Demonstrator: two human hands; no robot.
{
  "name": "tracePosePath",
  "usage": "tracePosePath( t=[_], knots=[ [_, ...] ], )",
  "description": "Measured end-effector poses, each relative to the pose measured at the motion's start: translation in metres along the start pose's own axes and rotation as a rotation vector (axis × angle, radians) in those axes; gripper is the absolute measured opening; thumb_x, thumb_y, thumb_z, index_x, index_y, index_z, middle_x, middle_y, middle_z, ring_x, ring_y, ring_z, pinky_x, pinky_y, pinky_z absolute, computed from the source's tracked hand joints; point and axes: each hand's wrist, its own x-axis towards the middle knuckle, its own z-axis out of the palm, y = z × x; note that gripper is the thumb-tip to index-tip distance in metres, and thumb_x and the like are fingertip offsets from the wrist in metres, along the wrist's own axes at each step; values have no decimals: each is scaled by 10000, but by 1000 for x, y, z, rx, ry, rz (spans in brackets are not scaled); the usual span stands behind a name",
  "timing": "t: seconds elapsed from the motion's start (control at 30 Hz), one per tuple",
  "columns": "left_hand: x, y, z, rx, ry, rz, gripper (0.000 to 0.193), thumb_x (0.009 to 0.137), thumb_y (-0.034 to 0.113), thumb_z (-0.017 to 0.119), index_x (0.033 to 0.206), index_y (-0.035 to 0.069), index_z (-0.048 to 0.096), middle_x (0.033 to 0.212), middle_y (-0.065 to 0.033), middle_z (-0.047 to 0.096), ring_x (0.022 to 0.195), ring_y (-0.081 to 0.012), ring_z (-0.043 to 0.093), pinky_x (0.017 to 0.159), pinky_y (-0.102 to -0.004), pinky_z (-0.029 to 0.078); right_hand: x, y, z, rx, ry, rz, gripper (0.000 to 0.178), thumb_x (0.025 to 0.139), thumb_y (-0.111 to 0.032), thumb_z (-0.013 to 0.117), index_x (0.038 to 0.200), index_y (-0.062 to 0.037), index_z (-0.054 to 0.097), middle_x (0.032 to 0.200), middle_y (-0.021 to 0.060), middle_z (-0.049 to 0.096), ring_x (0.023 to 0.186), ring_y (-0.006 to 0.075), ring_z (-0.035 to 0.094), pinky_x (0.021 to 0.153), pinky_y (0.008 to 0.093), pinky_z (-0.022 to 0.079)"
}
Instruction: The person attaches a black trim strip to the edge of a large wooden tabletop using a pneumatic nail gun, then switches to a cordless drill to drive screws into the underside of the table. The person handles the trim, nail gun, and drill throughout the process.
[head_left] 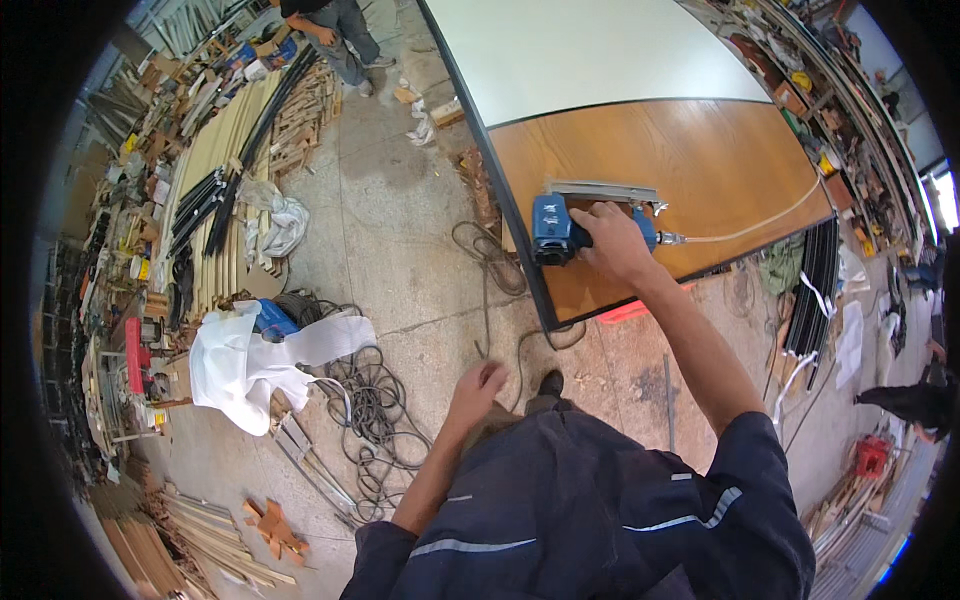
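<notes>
My right hand [612,240] is wrapped round the handle of a blue air stapler [553,228] with a long grey metal magazine. The tool lies on its side over the wood-grain part of a large panel [700,150], near its dark left edge. A clear air hose [755,230] runs from the fitting at its rear toward the panel's right side. My left hand [477,393] hangs low beside my body, away from the panel. Its fingers are curled together; whether anything is in them is hidden.
Tangled dark cords [375,405] lie on the floor at left, beside white sheeting [235,365] over a blue tool. Stacked strips [215,210] lie farther left. A person [340,35] stands at the far side. Black profiles [815,285] and another person [910,400] are at right.
</notes>
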Motion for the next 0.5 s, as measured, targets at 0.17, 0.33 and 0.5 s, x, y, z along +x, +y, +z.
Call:
tracePosePath(
  t=[0.17, 0.33, 0.5],
  knots=[
    [19, 105, -5, -471, -216, 281, 454, 1018, 207, 539, 1402, -4, 423, 1259, -133, 581, 1151, -241, 572, 961, -368, 495, -3, -94, -15, 192, 41, 56, 591, 694, -164, 789, 1250, -56, 620, 1161, 200, 635, 1115, 383, 584, 957, 442, 489],
    [11, 101, -68, -7, -378, 240, 394, 1004, 231, 581, 1341, 32, 535, 1130, -109, 649, 1088, -147, 585, 944, -344, 473, -27, -196, -43, 457, 77, 163, 567, 685, -95, 776, 1226, -19, 626, 1087, 198, 676, 1029, 373, 642, 903, 442, 507],
    [17, -36, -108, 188, -413, 77, 401, 944, 367, 614, 1062, -10, 676, 979, -192, 714, 921, -282, 689, 828, -349, 516, -54, -237, 7, 932, -60, 518, 457, 714, -98, 818, 1139, -19, 669, 1014, 176, 719, 920, 259, 709, 807, 362, 537]
  ],
)
